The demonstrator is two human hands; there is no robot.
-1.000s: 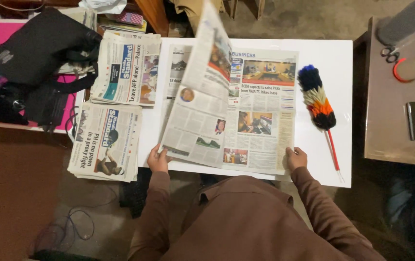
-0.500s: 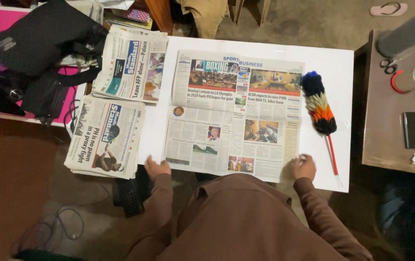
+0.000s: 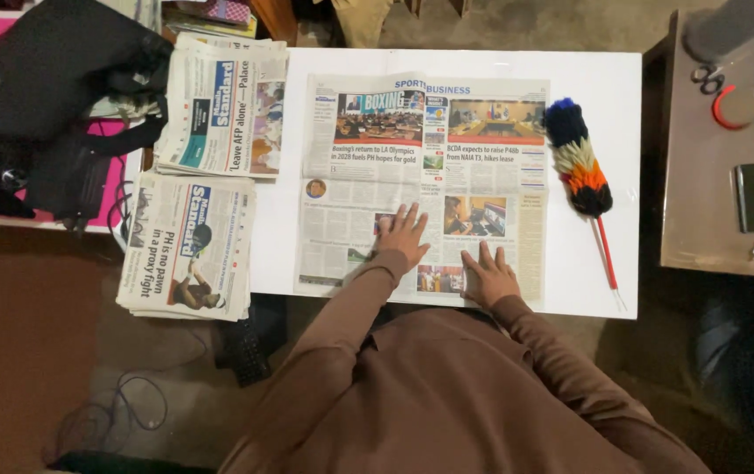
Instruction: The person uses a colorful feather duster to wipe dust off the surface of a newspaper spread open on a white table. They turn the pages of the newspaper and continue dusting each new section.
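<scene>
Both hands inward from the edges; left hand (image 3: 403,235), right hand (image 3: 487,276) flat, grip released, on thin newspaper (image 3: 425,140)

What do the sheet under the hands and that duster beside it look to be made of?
Open newspaper: thin matte newsprint, by its centre crease and dull printed surface. Duster: a fluffy head in blue, cream, orange and black bands, likely feathers or synthetic fibre, on a thin red stick, probably plastic.

My white table (image 3: 605,79) carries an opened newspaper (image 3: 425,175) spread flat across its middle — both my hands press on its lower half. Just right of it lies a feather duster (image 3: 580,175) with a red handle. At the left edge sit two newspaper stacks (image 3: 219,105), the nearer one overhanging.
</scene>
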